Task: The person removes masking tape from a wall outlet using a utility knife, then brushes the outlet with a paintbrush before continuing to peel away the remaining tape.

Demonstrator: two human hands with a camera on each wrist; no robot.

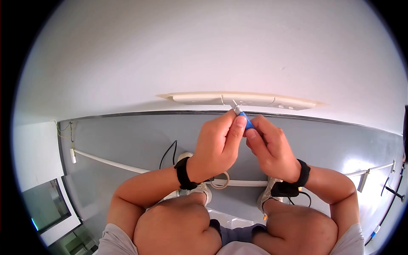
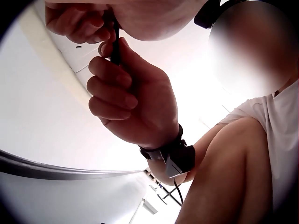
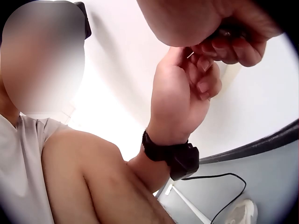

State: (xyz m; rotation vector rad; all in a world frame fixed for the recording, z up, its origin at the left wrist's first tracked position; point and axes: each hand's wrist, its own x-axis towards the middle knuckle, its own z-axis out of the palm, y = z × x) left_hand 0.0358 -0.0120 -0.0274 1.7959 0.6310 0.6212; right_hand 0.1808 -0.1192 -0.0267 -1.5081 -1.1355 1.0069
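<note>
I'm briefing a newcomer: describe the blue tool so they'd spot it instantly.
In the head view, find the pale wall, then its row of white plates. Just below the row's middle, held between left grip and right grip, is the blue tool. Its bright blue body and slim pale tip set it apart from the plates.

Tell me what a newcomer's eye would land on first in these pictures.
Probably the small blue-handled tool at the centre of the head view, pinched between the left hand and the right hand, its thin tip pointing up. Just beyond it, a long white panel strip runs across the lower wall. Lower down, a beige ring shows between the shoes.
</note>
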